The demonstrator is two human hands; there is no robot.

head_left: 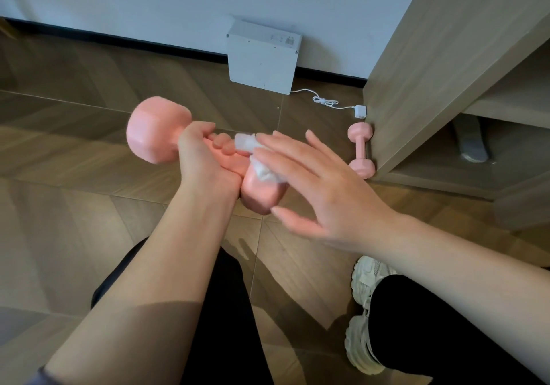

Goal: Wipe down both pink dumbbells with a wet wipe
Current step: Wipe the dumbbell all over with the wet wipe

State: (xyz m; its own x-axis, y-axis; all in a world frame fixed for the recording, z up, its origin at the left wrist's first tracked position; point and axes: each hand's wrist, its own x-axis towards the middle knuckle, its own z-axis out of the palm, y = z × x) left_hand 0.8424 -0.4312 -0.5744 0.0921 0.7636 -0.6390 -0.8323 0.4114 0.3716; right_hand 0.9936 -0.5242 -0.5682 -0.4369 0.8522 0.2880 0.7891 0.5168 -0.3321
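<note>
Floor (pixel 74 206) of wood planks fills the view, with a cabinet (pixel 446 57) at far right and a white box (pixel 262 57) against the far wall. A pale shoe (pixel 361 310) sits near right. The left hand (pixel 202 161) holds one dumbbell (pixel 154 130) in the air mid-scene, fingers (pixel 221 140) curled round its handle; one head juts left, the other points nearer. The second dumbbell (pixel 361 149) lies on the floor at right, touching the cabinet's side. The right hand (pixel 327 194) has its fingers (pixel 282 146) straight and spread, pressing a crumpled wipe (pixel 262 170) onto the held dumbbell's handle and nearer head. A charger (pixel 360 111) lies just beyond the second dumbbell.
</note>
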